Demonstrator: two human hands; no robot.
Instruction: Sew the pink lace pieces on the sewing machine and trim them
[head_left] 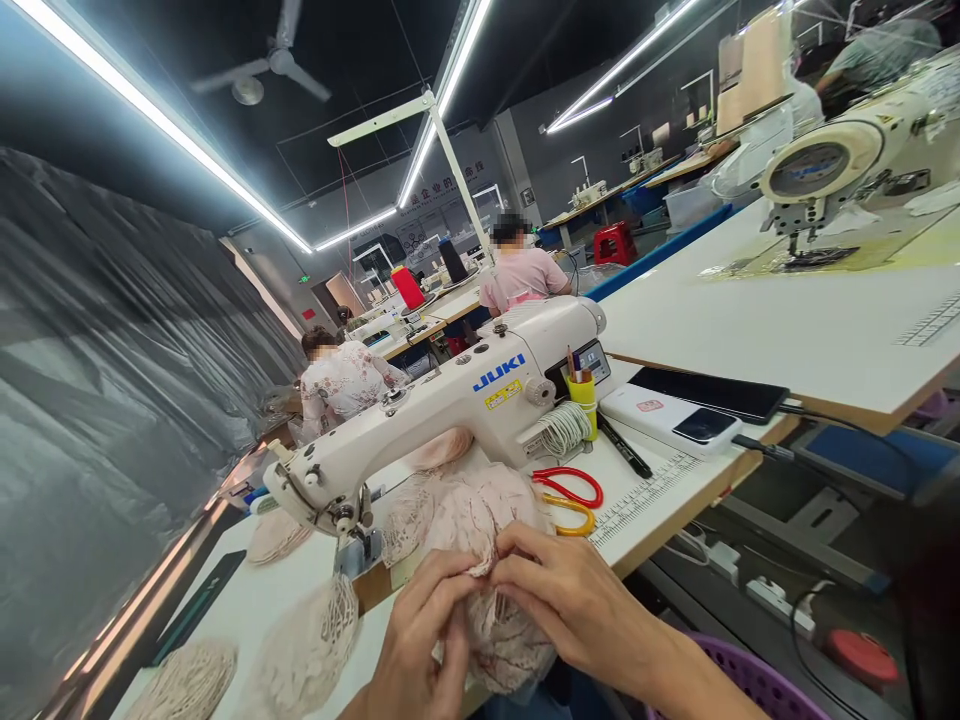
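My left hand [427, 635] and my right hand [566, 595] pinch the edge of a gathered pale pink lace fabric [491, 500] between them. The fabric is bunched up; part lies on the table under the sewing machine's arm and part hangs toward my lap. Just beyond my hands stands a white sewing machine [450, 400], its needle end to the left of the fabric. Scissors with one red and one yellow handle [574, 487] lie right of the fabric, their blades hidden. Left of my left hand is a lace piece [304, 650].
Stacked lace pieces [184, 685] and a dark green ruler-like strip [196, 605] lie on the left. On the right are a yellow pen cup [583, 400], a black marker [624, 445], a white power bank [667, 418] and a phone [709, 393]. A purple basket [739, 665] stands below the edge.
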